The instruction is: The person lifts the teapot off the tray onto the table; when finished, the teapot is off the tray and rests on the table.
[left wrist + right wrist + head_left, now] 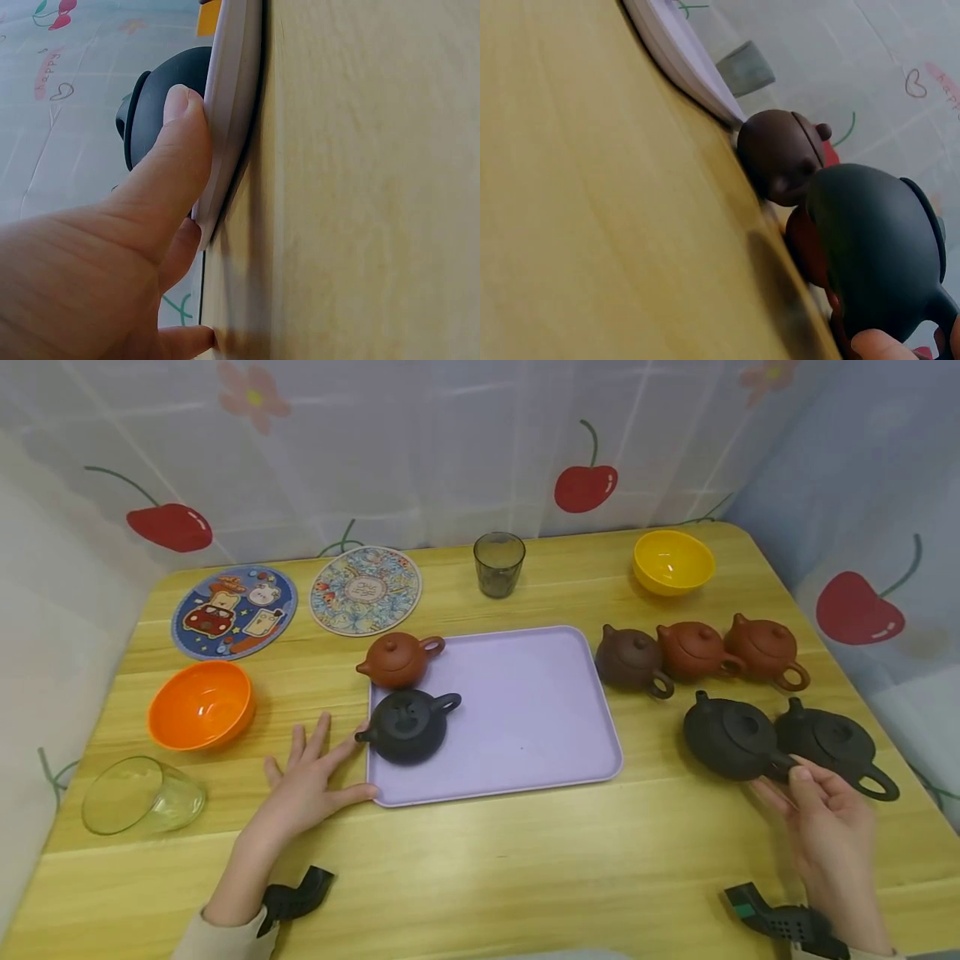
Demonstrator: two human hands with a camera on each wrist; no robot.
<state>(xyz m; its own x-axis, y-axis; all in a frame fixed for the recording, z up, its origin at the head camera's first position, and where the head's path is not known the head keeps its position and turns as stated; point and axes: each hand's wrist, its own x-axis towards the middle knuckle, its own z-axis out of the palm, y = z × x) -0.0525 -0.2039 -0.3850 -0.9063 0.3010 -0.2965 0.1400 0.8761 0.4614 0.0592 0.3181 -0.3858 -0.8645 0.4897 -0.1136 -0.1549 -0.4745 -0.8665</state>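
The lilac tray (525,710), a smooth rounded rectangle with a low rim, holds two lidded clay teapots at its nine o'clock edge: a matte black pot (408,724) and, just beyond it at twelve o'clock, a reddish-brown pot (397,658) that overlaps the rim. The rest of the tray is bare plastic.

The left hand (311,781) lies released on the wooden surface (487,860), fingers spread flat, at the tray's seven o'clock corner; the left wrist view shows the thumb (176,161) against the rim, the black pot right behind it.

At three o'clock from the tray, off it, stand two squat dark pots. The right hand (825,814) pinches the handle of the nearer dark pot (731,737), which rests on the surface; the second dark one (828,741) touches it on the far side. Behind them, three round brownish pots (697,650) stand in a row.

An orange bowl (201,703), a yellow bowl (672,561) and a smoky tumbler (498,563) all look empty. A clear glass (138,795) lies tipped at eight o'clock. Two round printed mats (300,602) lie flat at eleven o'clock.
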